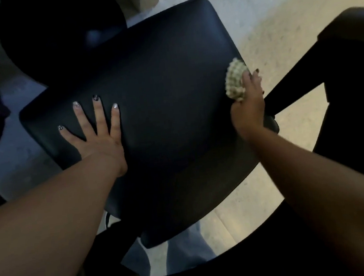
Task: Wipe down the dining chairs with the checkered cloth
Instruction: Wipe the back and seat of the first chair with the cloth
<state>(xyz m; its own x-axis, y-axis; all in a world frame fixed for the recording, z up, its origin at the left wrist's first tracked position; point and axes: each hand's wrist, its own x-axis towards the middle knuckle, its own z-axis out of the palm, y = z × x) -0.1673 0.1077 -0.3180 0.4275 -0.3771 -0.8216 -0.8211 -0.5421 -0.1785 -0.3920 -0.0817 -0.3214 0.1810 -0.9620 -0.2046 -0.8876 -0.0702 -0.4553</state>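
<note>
- Left hand [96, 135]: flat, fingers spread straight on smooth dark chair seat [158, 73], gripping nothing.
- Right hand [248, 106]: curled around bunched, knobbly checkered cloth [235, 80], pressed to seat's rounded right edge.
- Pale speckled floor [266, 27] beyond.

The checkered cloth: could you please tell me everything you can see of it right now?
The checkered cloth is a small fabric bundle, cream with a darker greenish check, bunched into a rounded wad rather than spread flat. It sits at the right edge of the dark chair seat, pressed against it. The right hand grips it from the near side, fingers curled round it and hiding part of it. The left hand does not touch it. Whether it is damp cannot be told.
</note>
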